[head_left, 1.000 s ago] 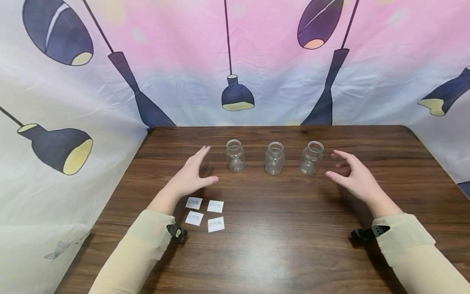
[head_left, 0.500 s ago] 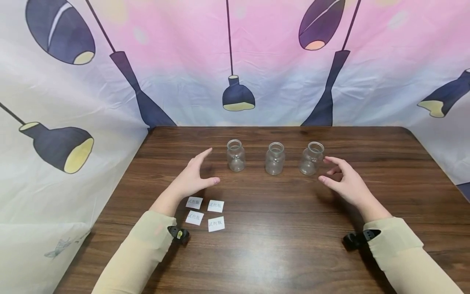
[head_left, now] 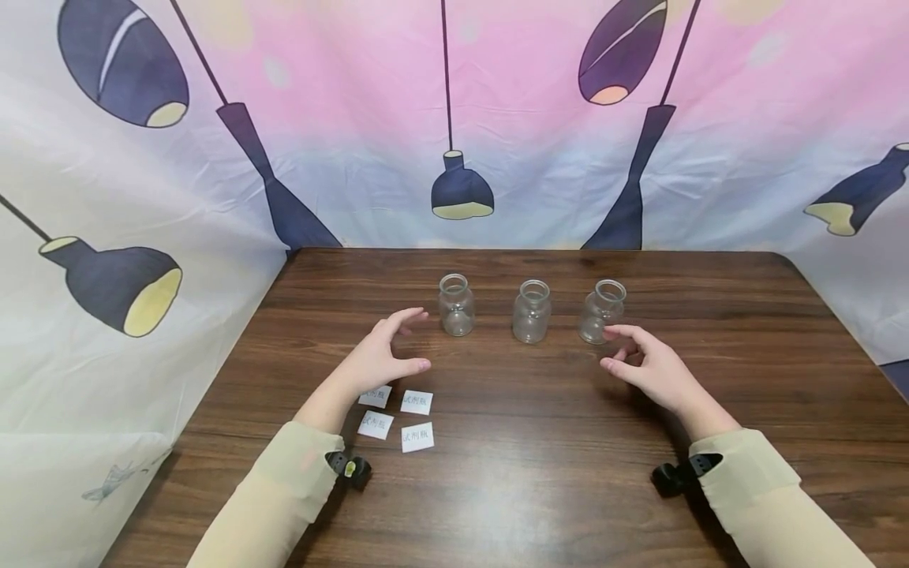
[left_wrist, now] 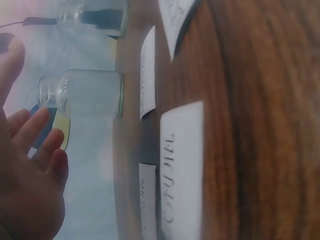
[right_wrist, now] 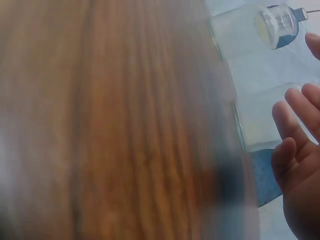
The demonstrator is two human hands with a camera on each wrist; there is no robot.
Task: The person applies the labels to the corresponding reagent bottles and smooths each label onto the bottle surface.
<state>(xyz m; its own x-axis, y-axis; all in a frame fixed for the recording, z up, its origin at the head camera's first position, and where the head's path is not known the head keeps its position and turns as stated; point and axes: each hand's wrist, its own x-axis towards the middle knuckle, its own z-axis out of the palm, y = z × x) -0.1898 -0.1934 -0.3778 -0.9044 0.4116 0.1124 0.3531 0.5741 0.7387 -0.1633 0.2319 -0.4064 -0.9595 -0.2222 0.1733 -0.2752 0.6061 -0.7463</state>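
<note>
Three clear glass jars stand upright in a row: a left jar [head_left: 456,306], a middle jar [head_left: 532,312] and a right jar [head_left: 600,314], none with a lid. My left hand [head_left: 375,356] hovers to the left of the left jar, fingers loosely bent and thumb apart, holding nothing. Below it lie several small white paper cards [head_left: 417,436] with handwritten characters; the hand partly hides one. My right hand [head_left: 656,372] is in front of the right jar, its fingertips overlapping the jar's lower edge in the head view. The right wrist view shows no grip on the jar.
Everything rests on a dark brown wooden table [head_left: 511,442]. A cloth backdrop [head_left: 383,158] printed with hanging lamps rises behind the table and along its sides. Both wrists carry black camera straps.
My right hand has moved left and nearer me, from beside the right jar to in front of it. My left hand has drawn slightly nearer me, its fingers bending more. Jars and cards stay put.
</note>
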